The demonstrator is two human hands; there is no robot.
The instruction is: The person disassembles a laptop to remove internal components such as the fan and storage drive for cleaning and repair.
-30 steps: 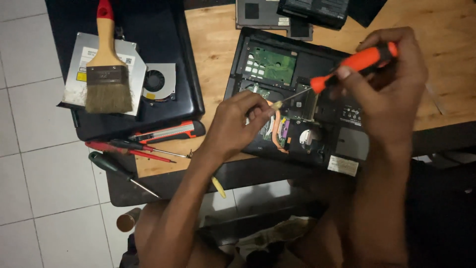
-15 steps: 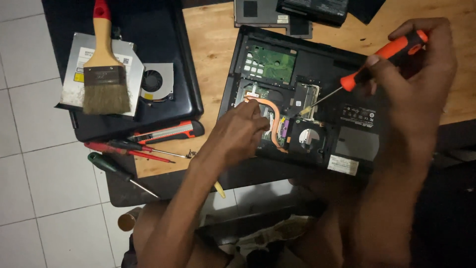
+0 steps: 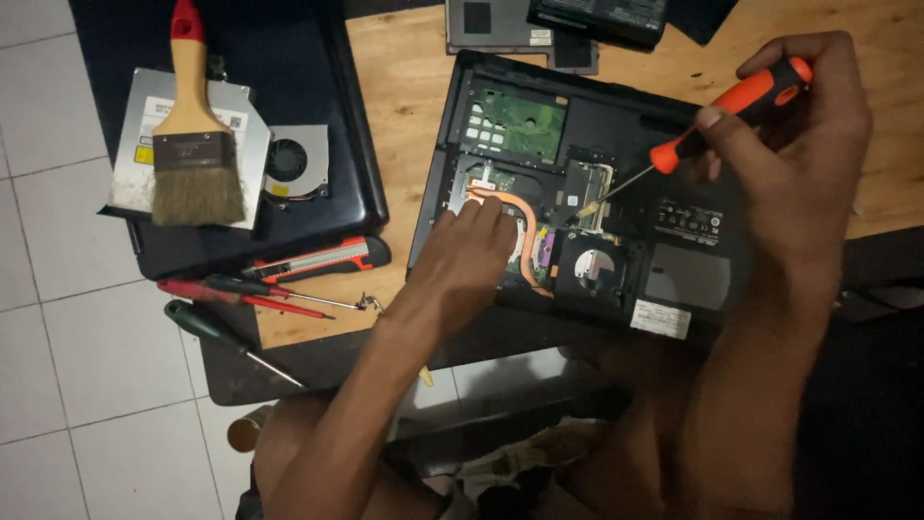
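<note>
An opened black laptop (image 3: 674,279) lies upside down on the wooden table, its circuit boards and a copper heat pipe (image 3: 525,214) exposed. My left hand (image 3: 472,255) rests flat inside it, fingers on the board beside the copper pipe, holding nothing. My right hand (image 3: 799,144) grips an orange-handled screwdriver (image 3: 727,114). The screwdriver's shaft slants down-left, its tip over the memory slot area (image 3: 589,197) in the middle of the laptop.
On a black laptop lid (image 3: 269,58) at the left lie an optical drive (image 3: 135,144), a paintbrush (image 3: 195,144) and a small fan (image 3: 294,162). A utility knife (image 3: 322,258), red screwdrivers (image 3: 241,294) and a green one (image 3: 217,332) lie near the table edge. Removed covers (image 3: 500,24) sit at the top.
My right hand has lifted the screwdriver up and to the right, away from my left hand. My left hand has opened and settled flat on the board by the copper pipe.
</note>
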